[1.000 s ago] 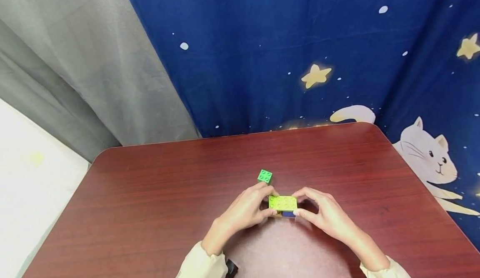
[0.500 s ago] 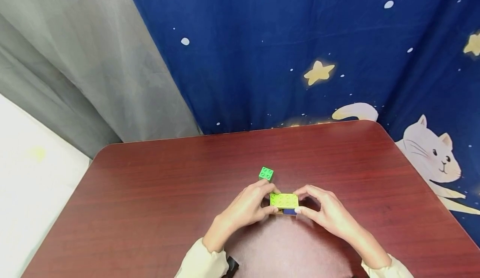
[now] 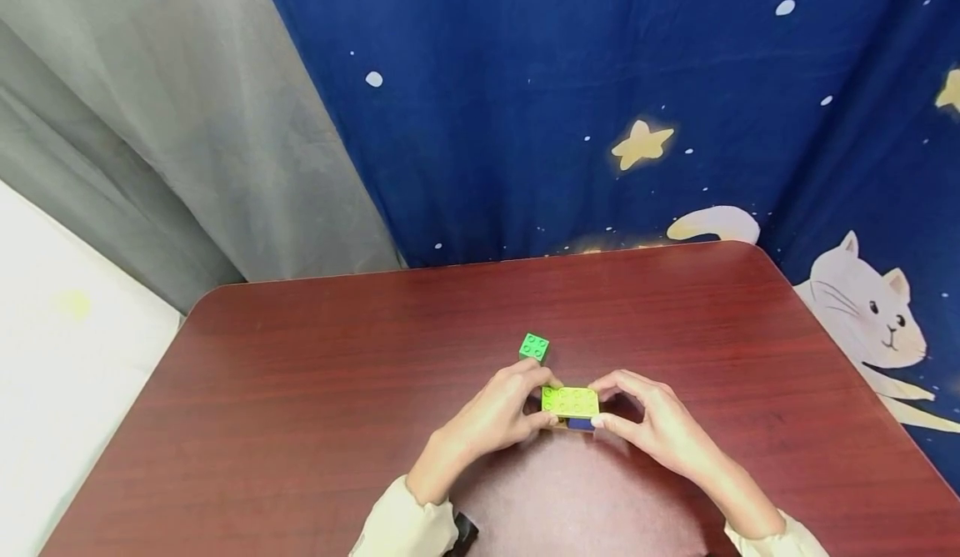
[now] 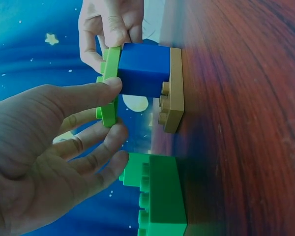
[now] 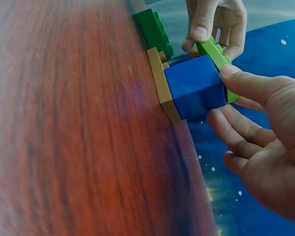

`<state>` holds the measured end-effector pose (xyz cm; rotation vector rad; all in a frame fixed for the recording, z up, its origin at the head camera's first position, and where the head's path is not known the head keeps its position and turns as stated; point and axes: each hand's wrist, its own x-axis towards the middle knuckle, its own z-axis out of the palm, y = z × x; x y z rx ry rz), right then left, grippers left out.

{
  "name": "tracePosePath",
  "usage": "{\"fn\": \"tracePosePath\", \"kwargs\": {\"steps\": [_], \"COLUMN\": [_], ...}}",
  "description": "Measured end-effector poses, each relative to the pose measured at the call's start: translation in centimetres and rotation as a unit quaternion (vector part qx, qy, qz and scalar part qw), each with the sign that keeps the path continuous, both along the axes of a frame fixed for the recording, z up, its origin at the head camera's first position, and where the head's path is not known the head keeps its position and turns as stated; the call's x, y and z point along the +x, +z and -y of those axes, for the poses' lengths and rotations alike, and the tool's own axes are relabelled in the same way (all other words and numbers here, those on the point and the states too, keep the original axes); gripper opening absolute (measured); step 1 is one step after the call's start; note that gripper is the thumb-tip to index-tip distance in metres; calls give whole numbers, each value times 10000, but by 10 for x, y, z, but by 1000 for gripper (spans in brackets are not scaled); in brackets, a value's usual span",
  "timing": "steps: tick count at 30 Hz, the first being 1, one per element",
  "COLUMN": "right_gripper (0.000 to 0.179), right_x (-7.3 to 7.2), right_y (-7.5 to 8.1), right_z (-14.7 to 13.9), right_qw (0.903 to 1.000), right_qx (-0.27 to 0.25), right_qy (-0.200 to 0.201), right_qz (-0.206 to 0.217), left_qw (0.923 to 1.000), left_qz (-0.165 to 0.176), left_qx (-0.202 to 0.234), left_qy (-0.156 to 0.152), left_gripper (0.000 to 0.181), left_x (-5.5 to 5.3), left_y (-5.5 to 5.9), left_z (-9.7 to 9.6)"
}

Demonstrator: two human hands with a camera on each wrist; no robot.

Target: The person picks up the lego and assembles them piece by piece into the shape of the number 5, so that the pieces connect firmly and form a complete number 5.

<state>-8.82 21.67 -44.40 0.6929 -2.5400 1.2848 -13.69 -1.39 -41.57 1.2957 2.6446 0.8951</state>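
Observation:
A lime-green studded plate [image 3: 570, 403] lies flat across the top of a blue block [image 4: 145, 69]. Under the block is a tan plate [image 5: 162, 86], whose bare studs show at the left end beneath the lime plate's overhang. My left hand [image 3: 498, 407] pinches the lime plate's left end between thumb and fingers. At its right end, my right hand [image 3: 652, 419] grips the same plate, thumb on the near edge and fingertips along the far one. A green brick [image 3: 534, 346] stands just beyond my left fingers, which hide part of it in the head view.
The stack stands on a dark red wooden table [image 3: 337, 373]. In the left wrist view the green bricks [image 4: 164, 196] form a step close to my left fingertips. A blue curtain [image 3: 487, 123] and a grey curtain [image 3: 150, 123] hang behind the table's far edge.
The head view has shifted slightly, so everything on the table appears a little higher and further right. Both hands keep their hold on the lime-green plate, with no clear movement against the stack.

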Motion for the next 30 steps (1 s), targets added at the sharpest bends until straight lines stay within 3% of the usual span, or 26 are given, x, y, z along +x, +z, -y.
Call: {"fn": "tracePosePath", "kwargs": {"steps": [5,10,30], "right_gripper": [33,33,30], "right_x": [-3,-4,0], "right_y": [3,1,-5], "right_z": [-3,-4,-1], "right_qw": [9999,9998,9999], "right_qx": [60,53,-120], "right_qy": [5,14,55], "right_qz": [-90,-207,8], "left_qw": [10000,9998,9995], "left_qz": [-63,162,265], "left_qx": [27,65,137], "left_qy": [-56,-43,33], "left_gripper": [27,28,28], "left_x": [-4,-4,-3], "left_y": [1,-1,-4], "left_z": [-1,-1,3]}}
